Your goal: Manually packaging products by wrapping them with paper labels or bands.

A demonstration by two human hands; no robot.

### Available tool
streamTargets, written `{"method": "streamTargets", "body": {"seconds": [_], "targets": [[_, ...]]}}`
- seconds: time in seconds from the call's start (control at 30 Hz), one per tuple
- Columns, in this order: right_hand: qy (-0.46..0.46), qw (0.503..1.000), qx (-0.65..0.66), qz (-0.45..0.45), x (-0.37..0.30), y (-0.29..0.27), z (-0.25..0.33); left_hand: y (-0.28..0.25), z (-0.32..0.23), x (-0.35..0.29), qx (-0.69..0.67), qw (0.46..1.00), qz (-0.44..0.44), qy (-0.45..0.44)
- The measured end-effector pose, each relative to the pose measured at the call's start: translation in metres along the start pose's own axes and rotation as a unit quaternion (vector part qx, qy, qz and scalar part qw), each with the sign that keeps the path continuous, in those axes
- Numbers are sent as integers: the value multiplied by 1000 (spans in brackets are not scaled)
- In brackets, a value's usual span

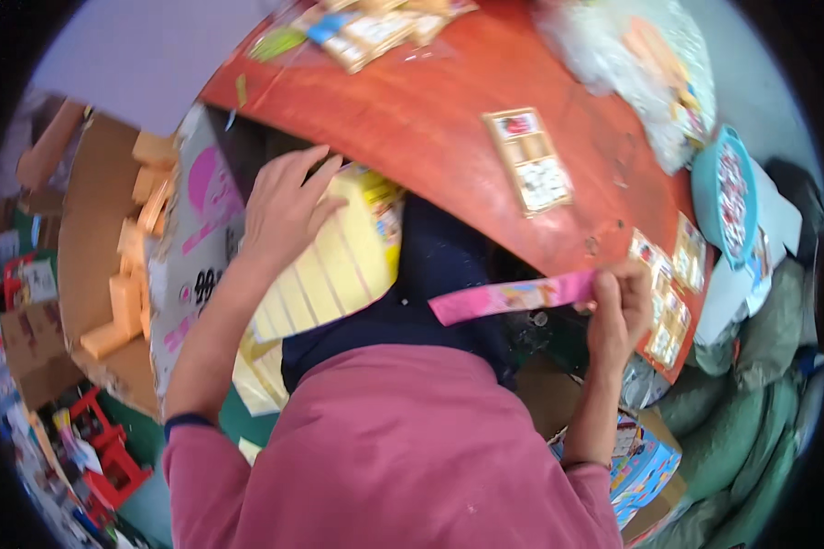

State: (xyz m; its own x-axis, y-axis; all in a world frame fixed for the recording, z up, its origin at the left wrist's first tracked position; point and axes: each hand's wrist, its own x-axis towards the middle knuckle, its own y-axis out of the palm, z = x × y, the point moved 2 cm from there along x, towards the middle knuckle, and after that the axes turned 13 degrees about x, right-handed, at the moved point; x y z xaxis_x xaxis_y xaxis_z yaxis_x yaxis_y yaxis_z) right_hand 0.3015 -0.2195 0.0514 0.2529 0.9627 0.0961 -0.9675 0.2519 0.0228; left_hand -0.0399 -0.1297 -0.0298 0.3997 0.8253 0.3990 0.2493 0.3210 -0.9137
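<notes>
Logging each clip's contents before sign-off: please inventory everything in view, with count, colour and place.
strip: one, pink, right of centre
sheets: at least two, pale yellow, left of centre
table: one, red, centre to right
tray: one, tan, mid-table
packs: several, tan and white, table's top and right edges
plastic: uncounted, clear, upper right
basin: one, teal, right
carton: one, brown and white, left
blocks: several, orange, inside carton
printed box: one, blue, lower right
sacks: several, green, right
shirt: one, pink, lower centre
left hand: one, bare, at upper sheet
right hand: one, bare, holding strip
</notes>
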Motion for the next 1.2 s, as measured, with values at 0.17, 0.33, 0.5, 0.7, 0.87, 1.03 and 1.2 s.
{"method": "streamTargets", "body": {"seconds": [0.17, 0.33, 0.5, 0.7, 0.87, 1.03, 1.2], "targets": [[26, 997, 62, 25, 54, 11, -8, -25, -74, 21, -451, 888, 61, -60], [81, 994, 75, 11, 105, 9, -15, 16, -108, 57, -619, 735, 165, -223], [51, 998, -5, 29, 150, -1, -44, 39, -113, 97, -632, 721, 129, -253], [34, 994, -101, 28, 174, -1, -72, 55, -109, 115, -580, 750, 157, -278], [21, 979, -200, 19, 176, -1, -80, 62, -111, 123, -530, 781, 205, -257], [-47, 937, -345, 15, 161, 16, -75, 52, -108, 123, -469, 821, 195, -260], [-67, 943, -320, 66, 130, 57, -77, 25, -78, 78, -460, 817, 178, -299]]}}
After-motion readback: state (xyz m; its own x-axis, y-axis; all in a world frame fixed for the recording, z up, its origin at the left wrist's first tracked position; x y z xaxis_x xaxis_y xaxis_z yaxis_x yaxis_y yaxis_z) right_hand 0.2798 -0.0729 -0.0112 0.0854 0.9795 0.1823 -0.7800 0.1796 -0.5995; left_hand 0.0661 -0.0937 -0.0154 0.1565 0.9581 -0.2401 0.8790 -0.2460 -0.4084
